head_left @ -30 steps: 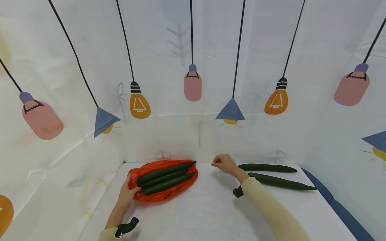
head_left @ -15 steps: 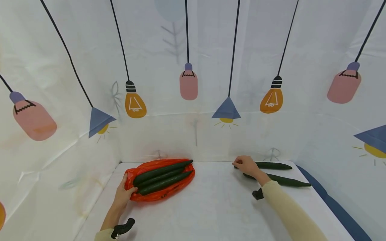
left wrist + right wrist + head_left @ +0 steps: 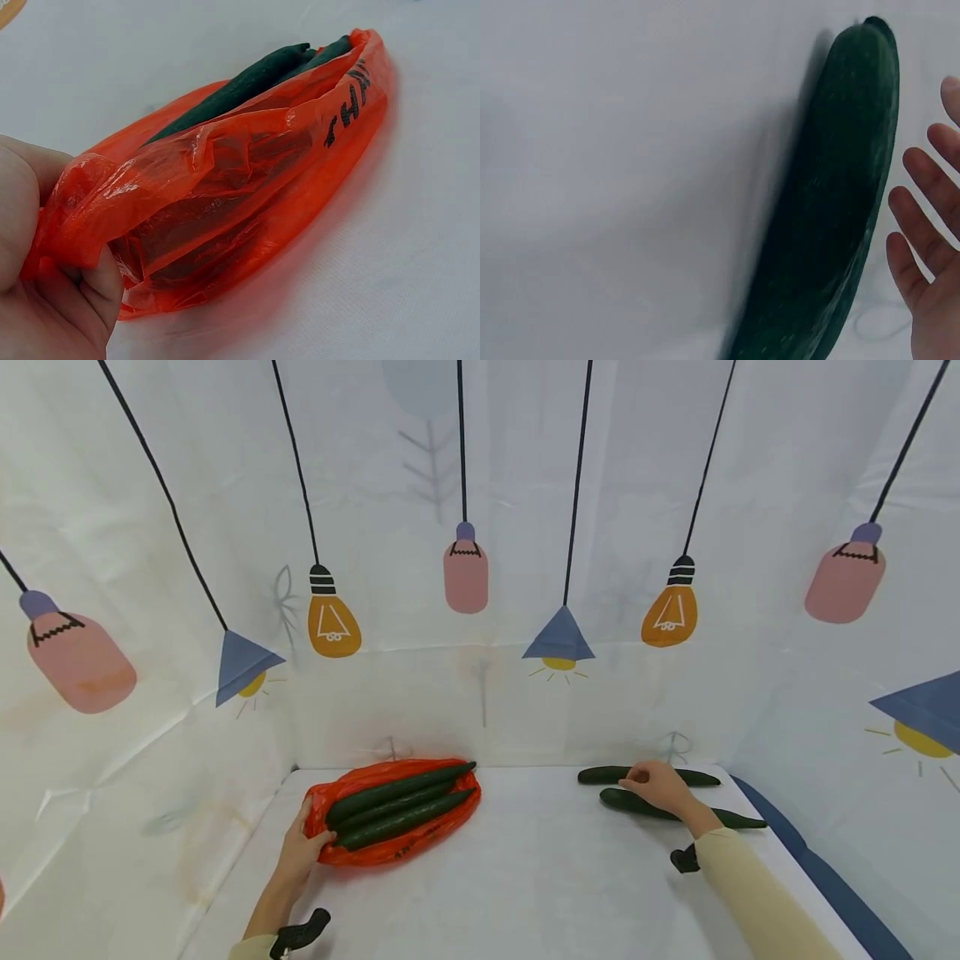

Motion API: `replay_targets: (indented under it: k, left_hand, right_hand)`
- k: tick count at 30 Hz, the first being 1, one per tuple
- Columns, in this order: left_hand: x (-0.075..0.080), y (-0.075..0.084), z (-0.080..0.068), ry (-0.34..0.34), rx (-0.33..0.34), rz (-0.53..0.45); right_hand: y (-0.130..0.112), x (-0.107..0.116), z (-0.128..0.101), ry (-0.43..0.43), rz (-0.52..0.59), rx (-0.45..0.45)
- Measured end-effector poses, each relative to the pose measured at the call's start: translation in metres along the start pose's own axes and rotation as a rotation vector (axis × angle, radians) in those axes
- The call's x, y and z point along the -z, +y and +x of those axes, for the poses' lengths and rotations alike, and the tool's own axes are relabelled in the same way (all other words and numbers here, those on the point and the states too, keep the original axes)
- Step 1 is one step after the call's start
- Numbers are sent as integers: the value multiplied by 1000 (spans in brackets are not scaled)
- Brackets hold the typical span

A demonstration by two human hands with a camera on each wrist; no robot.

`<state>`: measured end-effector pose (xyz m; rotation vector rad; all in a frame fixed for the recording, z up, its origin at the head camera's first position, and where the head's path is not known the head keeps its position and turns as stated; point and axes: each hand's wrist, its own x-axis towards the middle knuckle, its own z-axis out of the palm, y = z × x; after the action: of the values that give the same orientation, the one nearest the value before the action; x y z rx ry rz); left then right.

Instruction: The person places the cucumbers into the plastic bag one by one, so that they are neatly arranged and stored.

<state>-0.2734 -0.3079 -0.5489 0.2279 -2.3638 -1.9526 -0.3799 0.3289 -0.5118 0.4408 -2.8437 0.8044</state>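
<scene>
Two cucumbers [image 3: 648,775] under right hand [image 3: 660,785], left hand [image 3: 300,852] gripping bag [image 3: 397,847]

Bare white table surface [image 3: 540,868] lies open between the left hand [image 3: 298,852] gripping the orange bag [image 3: 390,847] and the right hand [image 3: 660,785]. Two cucumbers [image 3: 637,803] lie under the right hand, with the backdrop wall [image 3: 480,693] close behind them.

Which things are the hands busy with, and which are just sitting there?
Busy with:
- orange plastic bag, gripped by the left hand
- three cucumbers in the bag
- far cucumber, under the right hand
- near cucumber

Just sitting there:
- lamp-print backdrop
- white table cover
</scene>
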Motion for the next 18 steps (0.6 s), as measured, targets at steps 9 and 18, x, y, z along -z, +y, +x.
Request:
replay_targets:
  k: [9,18]
  left_hand:
    - [-2,-3,-1,-14,15,-16]
    - [-1,0,0,-13,8,5]
  right_hand:
    - [21,12,-26,-27,48,-93]
    - [34,17,-34,-62,80,-123]
